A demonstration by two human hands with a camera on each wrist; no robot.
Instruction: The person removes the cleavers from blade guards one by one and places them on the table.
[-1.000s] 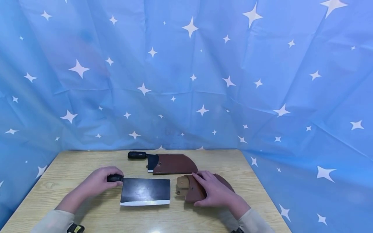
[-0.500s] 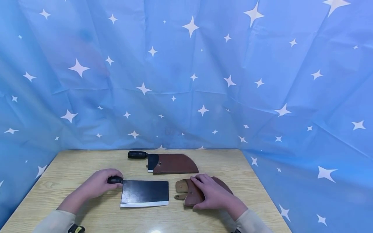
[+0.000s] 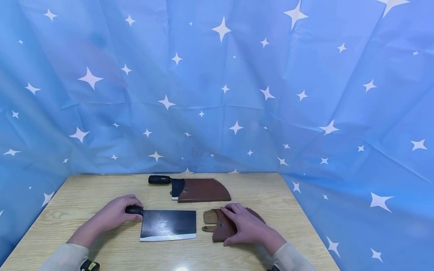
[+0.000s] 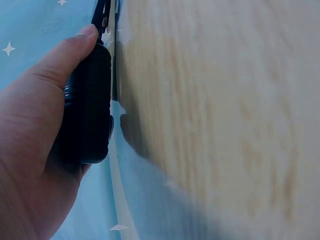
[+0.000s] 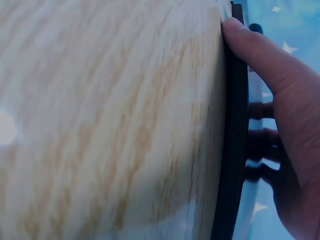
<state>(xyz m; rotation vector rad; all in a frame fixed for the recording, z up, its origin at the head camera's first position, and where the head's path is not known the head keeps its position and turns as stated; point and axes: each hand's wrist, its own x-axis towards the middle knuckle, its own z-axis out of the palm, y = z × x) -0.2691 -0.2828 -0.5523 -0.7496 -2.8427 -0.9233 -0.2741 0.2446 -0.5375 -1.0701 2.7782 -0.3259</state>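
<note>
In the head view my left hand (image 3: 118, 212) grips the black handle of a bare cleaver (image 3: 168, 223), whose dark blade has a bright lower edge and points right. The left wrist view shows the thumb along that handle (image 4: 92, 107). My right hand (image 3: 249, 224) holds a brown leather knife sheath (image 3: 223, 227) from above, thumb at its near edge. The sheath's tan strap ends point left at the blade tip, a small gap apart. In the right wrist view the sheath (image 5: 234, 125) appears as a dark edge, with the fingertips against it. The palm hides much of it.
Behind them a second cleaver lies in a brown sheath (image 3: 203, 190), its black handle (image 3: 159, 180) pointing left. All rest on a wood-grain table (image 3: 112, 252). A blue star-patterned cloth (image 3: 203, 75) hangs around the table's back and sides.
My right hand has drawn the sheath slightly left and toward me, flatter on the table. The cleaver in my left hand has shifted slightly toward me.
</note>
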